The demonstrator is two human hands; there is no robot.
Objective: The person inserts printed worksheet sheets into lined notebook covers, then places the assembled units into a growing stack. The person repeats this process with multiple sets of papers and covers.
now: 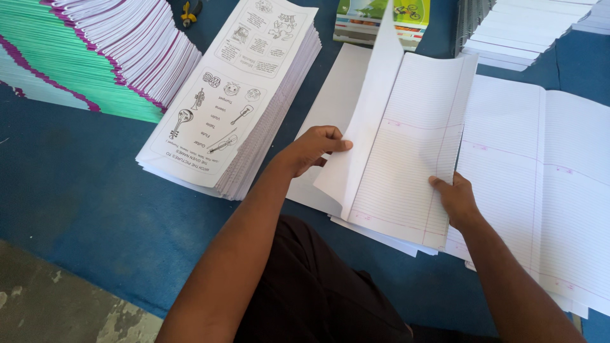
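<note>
Because the left hand [314, 149] pinched only the edge of the raised blank sheet [365, 121], it could slip or crease. The right hand [454, 200] was closed on the ruled sheets [410, 140] just under that sheet, which might slide askew.

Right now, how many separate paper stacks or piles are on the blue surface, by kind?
Green-and-purple-edged fanned stacks: 1
Printed picture-sheet stacks: 1
Ruled-sheet piles: 2, one flat at right, one being folded by the left hand and right hand
White stacks at top right: 1
Colourful book stacks: 1
Total: 6
</note>
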